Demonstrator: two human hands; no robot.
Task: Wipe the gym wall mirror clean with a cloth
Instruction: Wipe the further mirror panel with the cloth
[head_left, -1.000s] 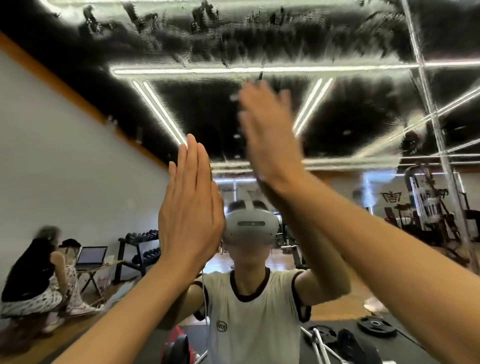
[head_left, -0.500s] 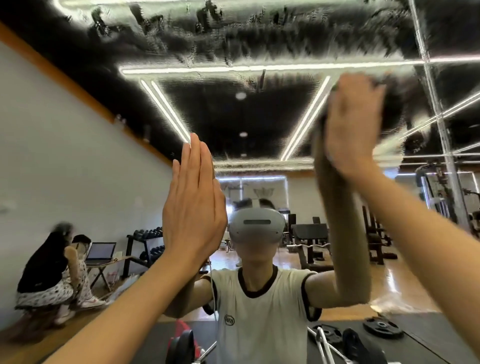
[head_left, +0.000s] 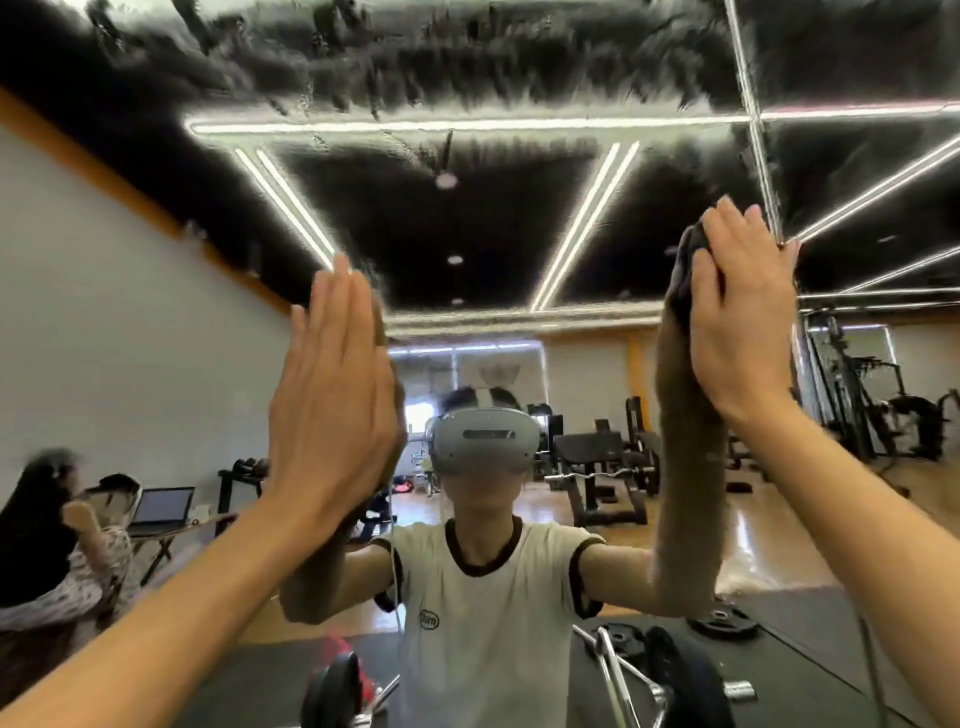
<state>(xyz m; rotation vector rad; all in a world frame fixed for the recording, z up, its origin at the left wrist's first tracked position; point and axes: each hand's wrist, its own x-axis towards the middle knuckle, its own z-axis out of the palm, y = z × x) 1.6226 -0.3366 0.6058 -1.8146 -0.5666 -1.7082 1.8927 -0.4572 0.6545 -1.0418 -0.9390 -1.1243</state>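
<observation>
Head-camera view, gym wall: the right hand (head_left: 737, 322) presses a dark cloth (head_left: 684, 283) flat against the mirror (head_left: 467, 218), fingers straight and close together, pointing up, with the cloth showing only as a dark edge along the thumb side of the palm. Over the last second that hand has swept from the middle of the glass out to the right, and now sits a little lower than half a second ago, close to the vertical seam (head_left: 756, 156) between mirror panels. The right forearm rises to it from the lower right corner of the frame.

Left of it and well apart, the left hand (head_left: 332, 405) lies flat on the mirror with nothing in it, fingers straight and together, pointing up; it has kept the same spot through all three frames, its forearm coming up from the lower left.

Wet streaks and smears (head_left: 415, 67) cloud the upper band of the glass above both hands, much as before. Between the two arms the mirror reflects the person in a pale shirt (head_left: 483, 613) with dark trim and a grey headset (head_left: 483, 441). Further out in the reflection stand weight benches (head_left: 602, 467), a cable machine (head_left: 857, 395) at right, and a dumbbell rack (head_left: 241, 478) at left, where a seated person (head_left: 47, 530) faces an open laptop (head_left: 162, 505). Weight plates (head_left: 722, 621) and a bar (head_left: 618, 670) lie on the dark floor mat below.
</observation>
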